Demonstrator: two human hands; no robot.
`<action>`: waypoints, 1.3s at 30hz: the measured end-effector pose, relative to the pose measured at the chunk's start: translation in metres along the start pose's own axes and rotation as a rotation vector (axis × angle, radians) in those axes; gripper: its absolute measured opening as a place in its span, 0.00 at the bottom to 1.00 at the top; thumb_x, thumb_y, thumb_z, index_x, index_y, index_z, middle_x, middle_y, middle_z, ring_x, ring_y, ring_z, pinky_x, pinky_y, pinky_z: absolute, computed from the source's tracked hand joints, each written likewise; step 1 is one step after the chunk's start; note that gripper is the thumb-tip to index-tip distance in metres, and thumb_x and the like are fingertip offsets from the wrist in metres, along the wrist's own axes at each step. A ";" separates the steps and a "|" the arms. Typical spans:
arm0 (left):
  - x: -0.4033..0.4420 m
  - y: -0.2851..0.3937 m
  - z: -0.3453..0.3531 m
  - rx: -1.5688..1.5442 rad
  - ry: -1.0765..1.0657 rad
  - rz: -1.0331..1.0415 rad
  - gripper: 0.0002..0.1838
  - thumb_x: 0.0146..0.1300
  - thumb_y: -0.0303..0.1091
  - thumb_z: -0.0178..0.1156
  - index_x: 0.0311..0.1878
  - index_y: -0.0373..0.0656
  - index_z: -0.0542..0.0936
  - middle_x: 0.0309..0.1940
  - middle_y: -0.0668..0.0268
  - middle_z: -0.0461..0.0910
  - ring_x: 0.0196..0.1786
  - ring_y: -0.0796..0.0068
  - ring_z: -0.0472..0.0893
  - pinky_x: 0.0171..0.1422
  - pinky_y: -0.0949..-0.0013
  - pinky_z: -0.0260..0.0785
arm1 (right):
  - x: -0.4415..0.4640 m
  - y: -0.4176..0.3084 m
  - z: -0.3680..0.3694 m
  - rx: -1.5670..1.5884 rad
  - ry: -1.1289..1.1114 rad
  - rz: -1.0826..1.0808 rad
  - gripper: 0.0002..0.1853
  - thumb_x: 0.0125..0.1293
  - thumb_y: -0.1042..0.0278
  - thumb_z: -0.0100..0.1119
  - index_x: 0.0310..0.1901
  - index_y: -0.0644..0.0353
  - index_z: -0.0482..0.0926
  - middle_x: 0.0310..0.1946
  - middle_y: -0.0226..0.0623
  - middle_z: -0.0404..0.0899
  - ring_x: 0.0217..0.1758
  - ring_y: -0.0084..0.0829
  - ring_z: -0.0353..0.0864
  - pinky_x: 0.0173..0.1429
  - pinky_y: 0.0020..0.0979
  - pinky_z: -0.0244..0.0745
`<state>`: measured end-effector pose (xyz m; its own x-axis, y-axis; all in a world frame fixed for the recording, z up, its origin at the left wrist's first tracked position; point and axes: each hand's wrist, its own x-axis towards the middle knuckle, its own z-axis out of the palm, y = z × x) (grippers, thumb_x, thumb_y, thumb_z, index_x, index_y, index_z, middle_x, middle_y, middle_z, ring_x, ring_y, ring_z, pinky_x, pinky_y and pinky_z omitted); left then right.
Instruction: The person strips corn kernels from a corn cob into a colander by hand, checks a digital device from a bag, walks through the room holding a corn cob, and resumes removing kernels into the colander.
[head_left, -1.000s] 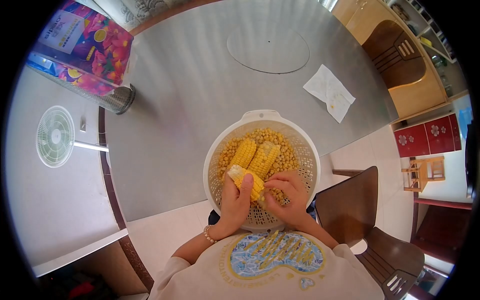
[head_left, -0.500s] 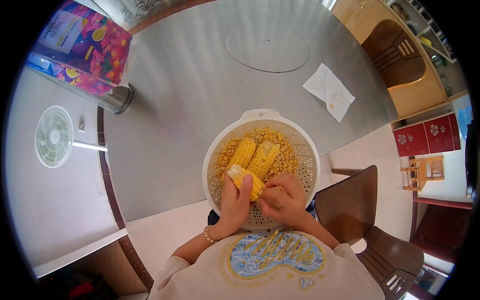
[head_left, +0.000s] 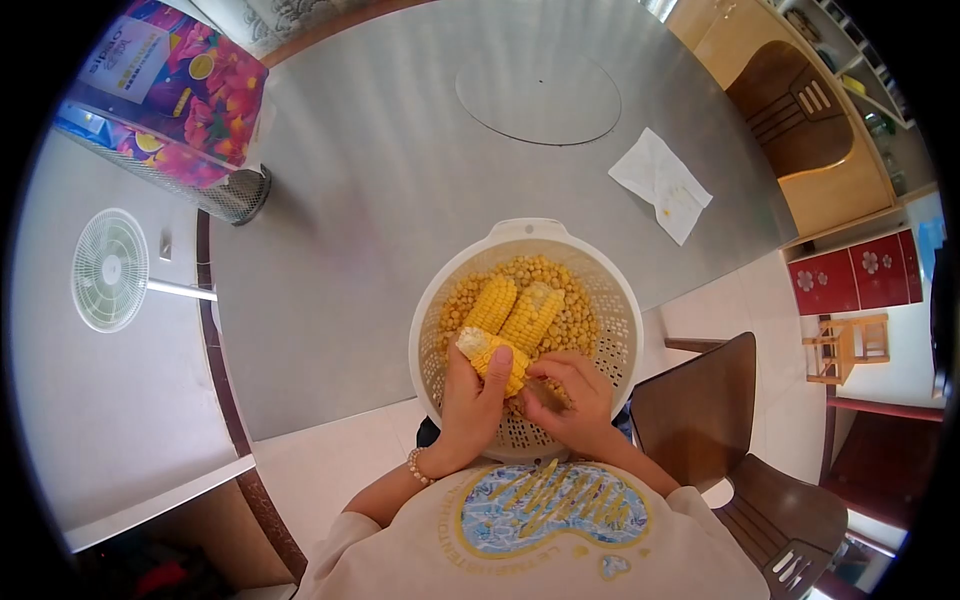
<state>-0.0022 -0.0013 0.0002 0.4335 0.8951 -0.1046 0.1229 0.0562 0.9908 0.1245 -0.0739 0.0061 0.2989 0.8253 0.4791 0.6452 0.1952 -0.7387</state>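
1. The held cob [head_left: 488, 352], ridged with yellow kernels in rows, is above the colander, its pale blunt end toward ten o'clock.
2. The left hand [head_left: 474, 405] wraps it, thumb laid along the kernels; a beaded bracelet [head_left: 418, 468] circles that wrist.
3. The right hand [head_left: 582, 405] bends its fingers at the cob's four o'clock end; I cannot tell whether they pinch kernels.
4. Two more cobs [head_left: 532, 316], plump and rounded, lie toward twelve o'clock among loose, knobbly kernels [head_left: 577, 318].
5. The round colander [head_left: 417, 335], pale perforated plastic, has a handle [head_left: 508, 231] at twelve.
6. Beyond spreads a smooth grey table [head_left: 340, 260]: creased white napkin [head_left: 660, 185] at one o'clock, glossy floral pack [head_left: 195, 100] in a wire-mesh basket [head_left: 244, 200] at ten.
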 end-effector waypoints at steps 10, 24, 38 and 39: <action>0.002 0.005 0.001 -0.011 0.023 0.007 0.22 0.69 0.43 0.51 0.54 0.32 0.64 0.43 0.54 0.77 0.44 0.62 0.78 0.49 0.64 0.68 | -0.001 0.001 -0.001 0.095 -0.047 0.091 0.15 0.46 0.77 0.69 0.39 0.63 0.79 0.35 0.39 0.79 0.32 0.33 0.81 0.35 0.27 0.77; 0.003 0.009 0.001 0.004 0.023 0.068 0.17 0.67 0.38 0.53 0.51 0.35 0.66 0.39 0.57 0.77 0.40 0.66 0.77 0.44 0.66 0.69 | 0.001 0.004 -0.010 0.234 -0.183 0.204 0.11 0.51 0.79 0.66 0.37 0.63 0.79 0.29 0.37 0.79 0.30 0.28 0.82 0.34 0.24 0.77; 0.001 -0.002 0.001 0.032 -0.002 0.068 0.18 0.67 0.40 0.54 0.50 0.35 0.65 0.39 0.57 0.75 0.41 0.68 0.76 0.45 0.67 0.68 | 0.002 0.003 -0.003 -0.068 -0.011 0.003 0.11 0.48 0.79 0.66 0.34 0.61 0.77 0.29 0.38 0.78 0.27 0.35 0.79 0.30 0.29 0.74; 0.000 -0.002 0.001 0.031 -0.001 0.069 0.18 0.67 0.40 0.54 0.50 0.35 0.65 0.39 0.57 0.75 0.41 0.68 0.76 0.45 0.67 0.68 | 0.002 0.003 -0.003 -0.068 -0.011 0.002 0.11 0.48 0.79 0.66 0.34 0.61 0.77 0.29 0.38 0.78 0.27 0.35 0.79 0.30 0.29 0.74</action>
<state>-0.0012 -0.0017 -0.0021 0.4431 0.8957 -0.0366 0.1207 -0.0192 0.9925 0.1288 -0.0728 0.0063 0.2925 0.8316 0.4722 0.6908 0.1577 -0.7056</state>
